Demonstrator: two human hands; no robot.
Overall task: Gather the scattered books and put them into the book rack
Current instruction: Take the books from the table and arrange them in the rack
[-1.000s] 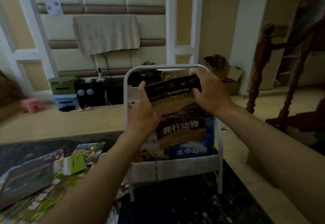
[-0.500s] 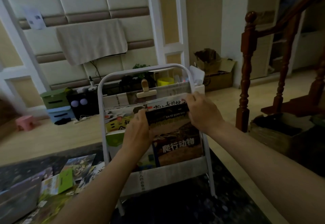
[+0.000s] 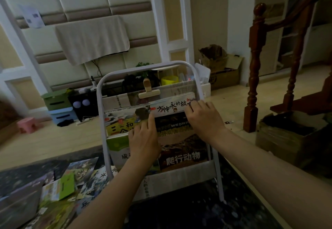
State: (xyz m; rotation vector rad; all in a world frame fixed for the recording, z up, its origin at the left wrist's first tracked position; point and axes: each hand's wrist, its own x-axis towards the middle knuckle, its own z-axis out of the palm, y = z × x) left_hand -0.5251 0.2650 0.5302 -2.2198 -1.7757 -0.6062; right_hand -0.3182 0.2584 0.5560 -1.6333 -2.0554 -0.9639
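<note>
A white metal book rack [image 3: 100,102] with fabric pockets stands on the dark table. A dark reptile book [image 3: 181,146] sits in the rack's lowest pocket on the right. My left hand [image 3: 144,139] holds its left edge, thumb up along the side. My right hand [image 3: 203,119] grips its top right corner. Behind it stand a white book with black characters [image 3: 170,107], a yellow book [image 3: 120,125] and a green and white book [image 3: 116,149]. Scattered books [image 3: 59,189] lie on the table at the lower left.
A wooden clip [image 3: 148,91] sits on the rack's upper pocket. The dark patterned table [image 3: 197,210] runs to an edge on the right. Wooden stair posts [image 3: 255,67] and a box [image 3: 287,135] stand at the right; coloured bins [image 3: 57,102] sit by the wall.
Both hands have lowered the reptile book from above the rack's top bar down into the front pocket. The view has tilted up and the rack's other books have come into sight.
</note>
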